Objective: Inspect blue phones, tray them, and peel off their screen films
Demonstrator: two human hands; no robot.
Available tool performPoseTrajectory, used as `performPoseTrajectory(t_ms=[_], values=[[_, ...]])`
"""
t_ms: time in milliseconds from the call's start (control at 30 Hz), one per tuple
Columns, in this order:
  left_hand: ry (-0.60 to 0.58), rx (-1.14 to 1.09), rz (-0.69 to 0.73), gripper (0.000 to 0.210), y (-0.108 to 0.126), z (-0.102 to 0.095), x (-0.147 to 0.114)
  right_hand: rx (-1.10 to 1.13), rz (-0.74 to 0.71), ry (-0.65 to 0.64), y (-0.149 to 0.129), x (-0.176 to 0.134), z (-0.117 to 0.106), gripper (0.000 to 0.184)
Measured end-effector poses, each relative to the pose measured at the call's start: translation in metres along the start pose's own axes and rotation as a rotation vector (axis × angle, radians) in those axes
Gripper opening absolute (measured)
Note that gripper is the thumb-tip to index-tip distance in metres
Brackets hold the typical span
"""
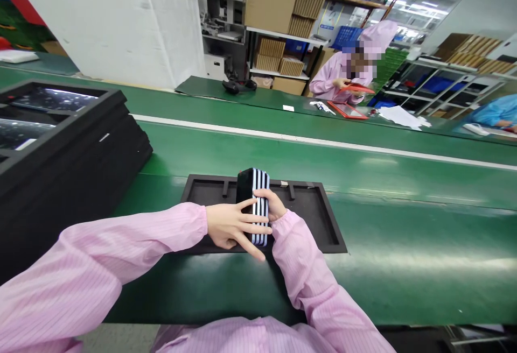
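A stack of smartphones (260,179), several of them with pale blue edges, stands on its side above a shallow black foam tray (315,216). A dark, glossy face of the outermost phone shows on the left. My right hand (274,205) is wrapped round the right side of the stack, gripping it; part of its fingers is hidden behind the phones. My left hand (232,224) reaches in from the left with fingers stretched and spread across the phones' edges, touching or just over them.
A tall pile of black foam trays (72,143) stands at the left, phones in the top one. A white strip (323,143) runs along the green bench (404,267). Across it a person in pink (339,76) handles a red item; a blue sleeve (493,111) shows far right.
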State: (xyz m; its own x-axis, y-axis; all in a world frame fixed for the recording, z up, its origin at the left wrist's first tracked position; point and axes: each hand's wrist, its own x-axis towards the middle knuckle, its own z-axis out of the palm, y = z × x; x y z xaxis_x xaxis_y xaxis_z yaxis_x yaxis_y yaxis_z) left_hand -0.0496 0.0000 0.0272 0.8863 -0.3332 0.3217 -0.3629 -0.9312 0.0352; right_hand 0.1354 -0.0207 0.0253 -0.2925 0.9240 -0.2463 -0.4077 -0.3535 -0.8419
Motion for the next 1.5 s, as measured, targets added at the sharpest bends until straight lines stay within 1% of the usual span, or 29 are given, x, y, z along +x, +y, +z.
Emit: performPoseTrajectory(t_ms=[33, 67, 100, 167, 200, 233, 267, 333, 433, 467, 567, 600, 667, 733, 800, 867, 933, 1000, 1067, 1100, 1200, 1267, 1400, 1500], values=[[0.061, -0.027, -0.058, 0.064, 0.001, 0.0, -0.003, 0.003, -0.058, 0.034, -0.002, 0.0, -0.001, 0.044], [0.168, -0.055, -0.147, 0.065, 0.0, 0.0, -0.006, -0.003, -0.124, 0.07, -0.002, 0.001, -0.002, 0.052], [0.319, -0.081, -0.286, 0.067, -0.002, 0.002, -0.008, -0.02, -0.185, 0.103, -0.003, 0.001, -0.001, 0.062], [0.675, -0.2, -0.673, 0.071, -0.008, 0.006, -0.007, -0.083, -0.254, 0.156, 0.0, 0.002, 0.003, 0.082], [0.833, -0.327, -0.868, 0.07, -0.012, 0.008, -0.004, -0.117, -0.255, 0.167, 0.002, 0.002, 0.006, 0.09], [0.947, -0.491, -1.015, 0.065, -0.016, 0.011, 0.0, -0.143, -0.236, 0.16, 0.005, 0.003, 0.009, 0.096], [1.022, -0.677, -1.095, 0.057, -0.02, 0.013, 0.005, -0.155, -0.209, 0.141, 0.008, 0.003, 0.011, 0.099], [1.079, -0.864, -1.136, 0.042, -0.024, 0.019, 0.014, -0.164, -0.175, 0.096, 0.014, 0.004, 0.016, 0.105], [1.138, -0.915, -1.17, 0.029, -0.025, 0.026, 0.018, -0.201, -0.183, 0.063, 0.023, 0.006, 0.017, 0.108], [1.15, -0.937, -1.18, 0.027, -0.024, 0.027, 0.017, -0.235, -0.204, 0.062, 0.025, 0.007, 0.016, 0.105], [1.144, -1.016, -1.185, 0.026, -0.022, 0.026, 0.009, -0.388, -0.311, 0.048, 0.032, 0.007, 0.011, 0.084], [1.133, -1.042, -1.183, 0.026, -0.021, 0.025, 0.006, -0.436, -0.347, 0.043, 0.034, 0.006, 0.009, 0.08], [1.108, -1.082, -1.171, 0.028, -0.02, 0.022, 0.002, -0.473, -0.393, 0.034, 0.037, 0.004, 0.005, 0.081], [1.085, -1.107, -1.149, 0.03, -0.02, 0.019, -0.002, -0.42, -0.352, 0.018, 0.038, 0.0, 0.003, 0.082], [1.055, -1.144, -1.112, 0.034, -0.02, 0.018, -0.006, -0.314, -0.237, 0.008, 0.037, -0.002, 0.001, 0.082], [1.018, -1.191, -1.035, 0.044, -0.021, 0.017, -0.01, -0.217, -0.133, 0.0, 0.035, -0.004, 0.0, 0.082], [0.976, -1.213, -0.955, 0.054, -0.021, 0.017, -0.015, -0.157, -0.11, -0.013, 0.033, -0.005, -0.001, 0.081], [0.942, -1.207, -0.931, 0.059, -0.022, 0.018, -0.018, -0.133, -0.121, -0.022, 0.033, -0.005, -0.002, 0.079], [0.924, -1.214, -0.965, 0.062, -0.021, 0.02, -0.02, -0.137, -0.12, -0.009, 0.034, -0.005, -0.002, 0.079], [0.938, -1.219, -0.987, 0.063, -0.021, 0.021, -0.019, -0.145, -0.113, 0.002, 0.034, -0.006, -0.002, 0.08], [1.029, -1.252, -1.047, 0.065, -0.02, 0.023, -0.016, -0.172, -0.111, 0.02, 0.036, -0.007, -0.001, 0.08], [1.06, -1.302, -1.087, 0.062, -0.019, 0.021, -0.013, -0.192, -0.126, 0.026, 0.038, -0.007, -0.001, 0.079], [1.021, -1.416, -1.17, 0.057, -0.019, 0.015, -0.011, -0.232, -0.119, 0.024, 0.04, -0.006, -0.003, 0.077], [1.006, -1.43, -1.182, 0.057, -0.019, 0.012, -0.012, -0.23, -0.112, 0.019, 0.04, -0.006, -0.004, 0.077]])
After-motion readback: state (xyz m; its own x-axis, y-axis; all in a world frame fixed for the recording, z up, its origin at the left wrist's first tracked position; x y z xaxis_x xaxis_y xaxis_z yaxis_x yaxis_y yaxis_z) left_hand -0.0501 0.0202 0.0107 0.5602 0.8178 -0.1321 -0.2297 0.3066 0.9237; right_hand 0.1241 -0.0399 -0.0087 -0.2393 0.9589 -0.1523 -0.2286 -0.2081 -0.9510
